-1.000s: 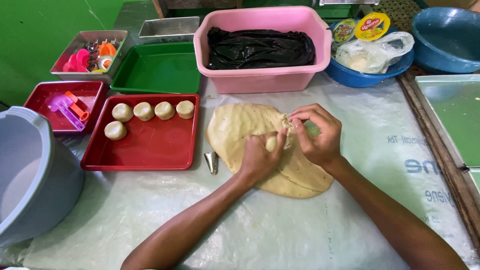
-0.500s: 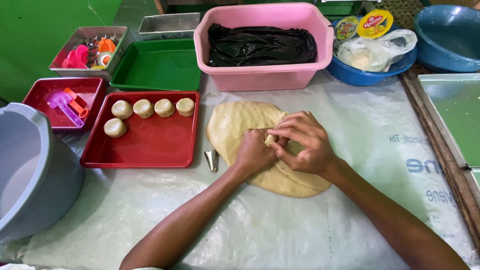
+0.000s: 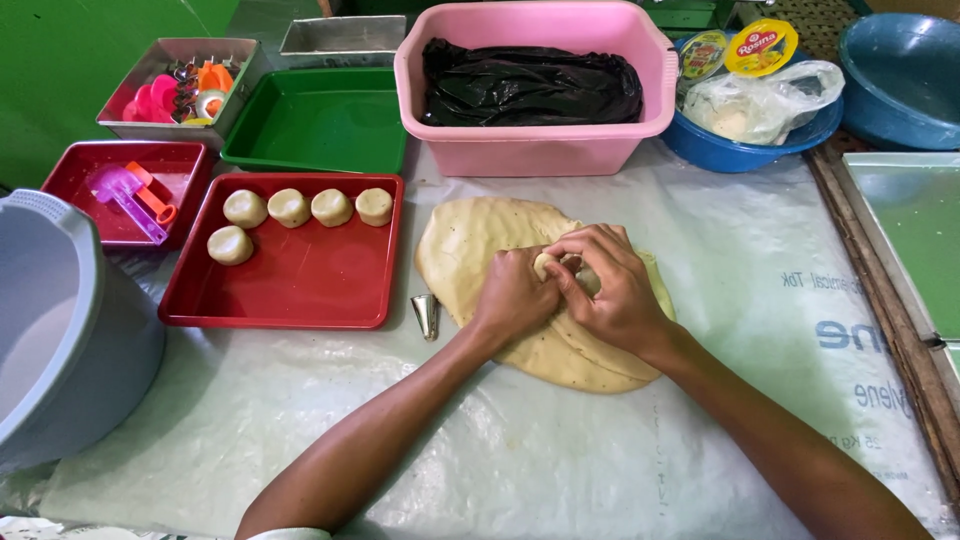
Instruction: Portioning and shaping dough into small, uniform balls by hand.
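Both hands shifted slightly, left hand (image 3: 515,295) and right hand (image 3: 608,290) grip closed on dough piece (image 3: 545,263), above flat dough (image 3: 480,250)

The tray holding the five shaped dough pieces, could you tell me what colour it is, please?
Red; the tray shows best in the head view.

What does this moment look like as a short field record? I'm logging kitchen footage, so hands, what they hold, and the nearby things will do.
left hand: curled over the flattened dough sheet, pinching a small dough piece
right hand: meets the left, fingers on the same piece
small dough piece: pale, between the fingertips of both hands
dough sheet: flat on plastic-covered table
red tray: left of dough, holds five round dough pieces
metal piping nozzle: upright, between tray and dough
pink tub: behind dough, black bag inside
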